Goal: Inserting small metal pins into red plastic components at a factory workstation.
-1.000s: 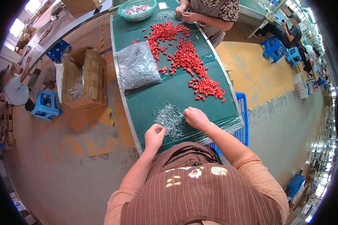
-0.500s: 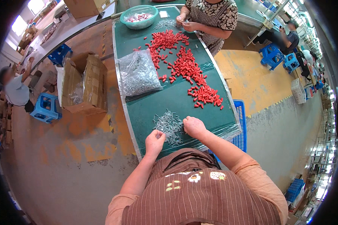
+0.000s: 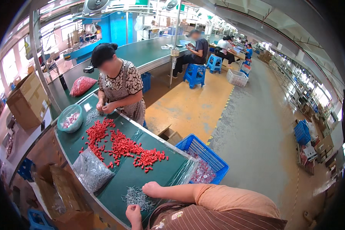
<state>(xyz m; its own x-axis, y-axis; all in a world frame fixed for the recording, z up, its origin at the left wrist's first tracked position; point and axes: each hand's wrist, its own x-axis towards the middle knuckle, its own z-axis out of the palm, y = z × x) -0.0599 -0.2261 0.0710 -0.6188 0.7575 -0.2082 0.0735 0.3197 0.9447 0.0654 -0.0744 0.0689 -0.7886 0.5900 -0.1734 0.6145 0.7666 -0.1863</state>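
Note:
A loose heap of thin grey metal pieces, like screws or nails (image 3: 136, 197), lies at the near end of the green table (image 3: 120, 178). My left hand (image 3: 133, 214) is at its near edge, fingers pinched together; whatever they hold is too small to make out. At the heap's right side my right hand (image 3: 152, 189) rests low with curled fingers, its fingertips hidden. Beyond the heap spread many small red cylinders (image 3: 126, 147). A clear plastic bag (image 3: 91, 170) full of similar metal pieces lies at the table's left edge.
Across the table a co-worker (image 3: 120, 82) handles small pieces beside a green basket (image 3: 70, 118). A blue crate (image 3: 209, 153) holding small clear packets stands off the right edge. An open cardboard box (image 3: 61, 191) is on the left; blue stools (image 3: 195, 74) stand farther off.
The view has swung up and to the right, bringing more of the hall and the crate into sight. Both my hands stay by the metal heap, still closed.

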